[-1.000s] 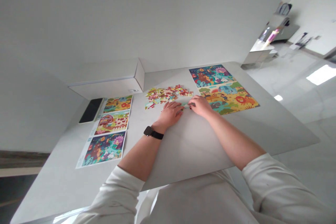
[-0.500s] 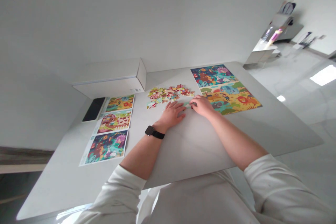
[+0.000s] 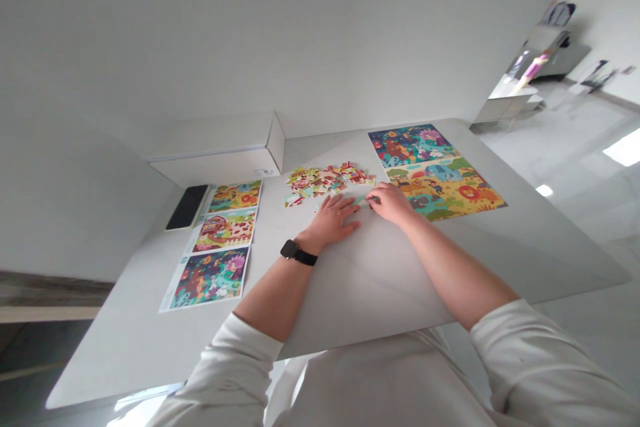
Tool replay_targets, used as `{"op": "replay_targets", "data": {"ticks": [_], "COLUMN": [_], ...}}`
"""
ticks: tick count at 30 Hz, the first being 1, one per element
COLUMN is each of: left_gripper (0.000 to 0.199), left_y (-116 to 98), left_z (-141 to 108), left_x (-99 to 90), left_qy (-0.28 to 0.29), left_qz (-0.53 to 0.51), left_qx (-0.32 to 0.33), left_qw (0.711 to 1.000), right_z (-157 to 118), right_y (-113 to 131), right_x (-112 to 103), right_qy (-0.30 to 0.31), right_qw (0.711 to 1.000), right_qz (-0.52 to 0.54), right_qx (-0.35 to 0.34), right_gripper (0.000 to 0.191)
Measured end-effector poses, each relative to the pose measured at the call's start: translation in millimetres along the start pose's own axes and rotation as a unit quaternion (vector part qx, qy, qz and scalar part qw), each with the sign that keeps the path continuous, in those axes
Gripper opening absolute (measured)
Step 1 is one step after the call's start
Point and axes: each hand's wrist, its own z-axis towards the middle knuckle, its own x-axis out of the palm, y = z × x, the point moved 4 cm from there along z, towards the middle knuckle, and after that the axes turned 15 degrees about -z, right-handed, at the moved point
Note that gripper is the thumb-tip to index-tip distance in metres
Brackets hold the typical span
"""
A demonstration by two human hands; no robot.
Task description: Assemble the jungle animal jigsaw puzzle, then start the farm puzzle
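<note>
Mostly, my own hands hid what lay between them: only slivers of the pale green puzzle pieces (image 3: 361, 201) showed on the grey table (image 3: 370, 273), too small for me to tell how many there were or whether they were joined. My left hand (image 3: 336, 220) was palm down with its fingers loosely spread, fingertips at the edge of those pieces; whatever lay beneath the palm was out of sight. My right hand (image 3: 393, 203) had its thumb and forefinger drawn close together at their other end, but I cannot tell whether they pinched a piece or only pressed on one.

Just beyond, the heap of loose pieces (image 3: 323, 180) overlapped so much that many pictures on them were partly covered. To the right lay a night-forest picture (image 3: 413, 144) and a savanna picture (image 3: 450, 190), the latter's near left part behind my right hand. On the left, the sheet with three printed scenes (image 3: 225, 230) lay beside a dark-screened phone (image 3: 187, 207), near the white box (image 3: 220, 161), whose label was too blurred to read. My black watch (image 3: 298, 252) circled my left wrist.
</note>
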Motion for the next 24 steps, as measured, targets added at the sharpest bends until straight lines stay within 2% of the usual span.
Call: {"op": "replay_targets", "data": {"ticks": [6,12,15,18,22,24], "left_gripper": [0.050,0.033,0.029,0.030,0.033,0.036], "left_y": [-1,-3,2,11,29,42], "left_z": [0,1,1,-4,-27,-43], "left_x": [4.0,-4.1,-22.6,-54.6,-96.0,-105.6], "left_qy": [-0.021,-0.079,-0.139,-0.210,-0.260,-0.270], "left_qz": [-0.013,-0.013,-0.007,-0.014,-0.018,-0.012], "left_qx": [-0.001,-0.010,-0.041,-0.061,-0.076,-0.096], "left_qw": [1.000,0.997,0.989,0.976,0.962,0.958], "right_z": [-3,-3,-4,-6,-7,-6], "right_y": [12,14,15,16,15,15], "right_x": [0,0,1,1,0,0], "right_qy": [-0.006,0.010,0.003,-0.008,-0.036,-0.048], "right_qw": [0.998,0.997,0.998,0.998,0.998,0.997], "right_qz": [0.025,0.015,0.005,-0.002,0.005,0.015], "right_qx": [-0.062,-0.069,-0.068,-0.064,-0.056,-0.053], "right_gripper": [0.025,0.022,0.019,0.018,0.027,0.031]}}
